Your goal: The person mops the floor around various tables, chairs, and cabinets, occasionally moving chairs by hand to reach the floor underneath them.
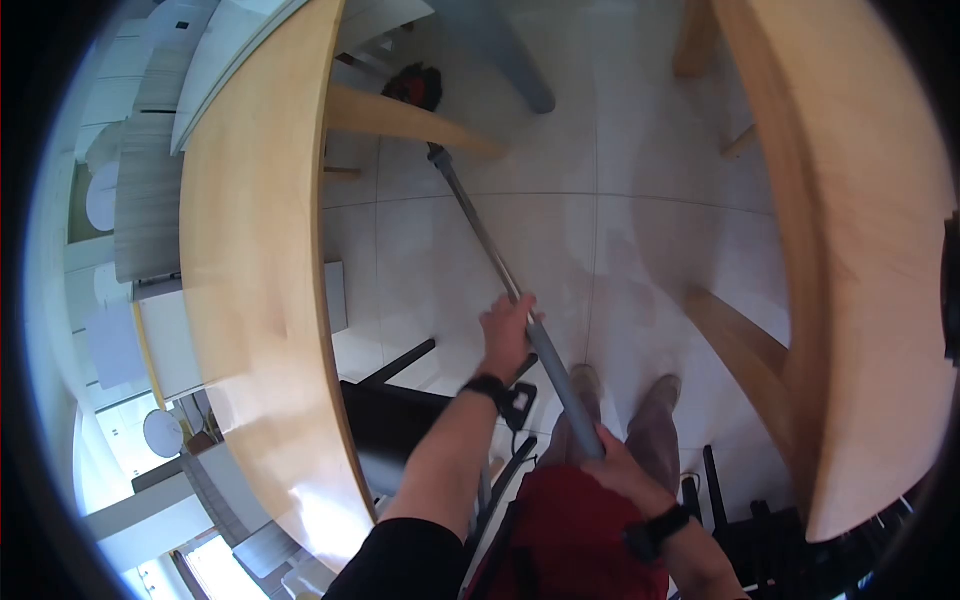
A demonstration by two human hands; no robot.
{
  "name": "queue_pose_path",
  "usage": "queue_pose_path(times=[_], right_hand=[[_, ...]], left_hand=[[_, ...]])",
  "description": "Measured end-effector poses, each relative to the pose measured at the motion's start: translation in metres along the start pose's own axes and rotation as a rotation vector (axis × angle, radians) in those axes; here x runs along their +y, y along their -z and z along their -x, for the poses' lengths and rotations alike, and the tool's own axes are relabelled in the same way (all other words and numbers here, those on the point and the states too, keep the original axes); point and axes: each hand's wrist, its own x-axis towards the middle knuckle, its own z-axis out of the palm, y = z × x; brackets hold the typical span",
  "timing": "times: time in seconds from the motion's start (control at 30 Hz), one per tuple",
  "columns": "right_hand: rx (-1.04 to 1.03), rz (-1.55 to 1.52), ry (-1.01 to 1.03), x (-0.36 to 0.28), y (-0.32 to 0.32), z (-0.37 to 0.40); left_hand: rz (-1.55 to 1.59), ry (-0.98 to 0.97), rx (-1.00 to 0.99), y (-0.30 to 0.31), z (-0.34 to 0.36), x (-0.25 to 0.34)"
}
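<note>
A long mop (475, 220) with a metal shaft and grey grip slants from my body toward the floor at the far left. Its head (415, 88), a dark and red shaggy bundle, lies partly hidden behind a wooden table leg (410, 118). My left hand (510, 328) is closed around the shaft where the metal meets the grey grip. Lower down, near my waist, my right hand (618, 468) is wrapped around the grip's end.
A wooden table (255, 270) runs along the left, and another wooden tabletop (880, 270) stands on the right. Beneath the left table is a black chair (390, 425). A grey leg (500, 55) reaches the tiled floor (640, 160) ahead. My feet are below.
</note>
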Motion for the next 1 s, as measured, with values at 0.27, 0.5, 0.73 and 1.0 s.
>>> queue_pose_path(times=[0.27,0.5,0.73,1.0], right_hand=[[-0.178,-0.060,0.079,-0.091,0.003,-0.175],[-0.191,0.021,0.017,-0.045,0.002,-0.187],[-0.034,0.014,-0.210,0.142,0.089,-0.040],[0.174,0.203,-0.877,0.176,0.204,0.203]], left_hand=[[-0.416,0.270,-0.011,0.013,-0.130,-0.101],[-0.589,0.079,0.241,-0.034,-0.099,-0.138],[0.090,-0.223,0.080,-0.143,0.041,-0.029],[0.432,-0.381,-0.173,-0.153,0.175,0.170]])
